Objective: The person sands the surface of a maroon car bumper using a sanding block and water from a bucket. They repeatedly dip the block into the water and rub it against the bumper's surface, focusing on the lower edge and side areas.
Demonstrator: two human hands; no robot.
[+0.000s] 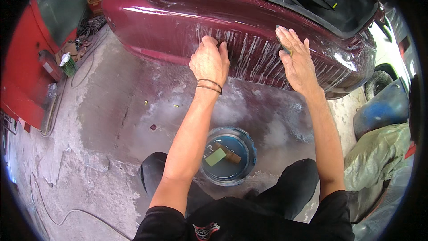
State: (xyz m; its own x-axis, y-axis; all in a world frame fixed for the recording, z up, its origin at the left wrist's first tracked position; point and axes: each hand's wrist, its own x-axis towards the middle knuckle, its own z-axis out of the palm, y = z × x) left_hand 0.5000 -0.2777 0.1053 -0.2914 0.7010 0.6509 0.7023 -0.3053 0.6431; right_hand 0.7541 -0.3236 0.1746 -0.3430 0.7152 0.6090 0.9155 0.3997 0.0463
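Observation:
A maroon car body panel (160, 28) spans the view before me, with whitish wet streaks running down its middle and right. My left hand (210, 61) is against the streaked area with its fingers curled; whether something is in it is hidden. To the right, my right hand (297, 58) lies nearly flat over the panel, holding a thin dark abrasive sheet or pad (278, 39) whose edge shows beside the fingers. Between my knees stands a round blue bucket (252, 164) of cloudy water. In it are a pale green block (215, 157) and a brown block (233, 156).
A red vehicle panel (20, 63) stands at the left, near a fire extinguisher (50, 63) and a green bottle (68, 67). A hose (77, 210) snakes over the wet concrete floor (110, 113). At the right are a blue drum (381, 113) and a pale sack (378, 154).

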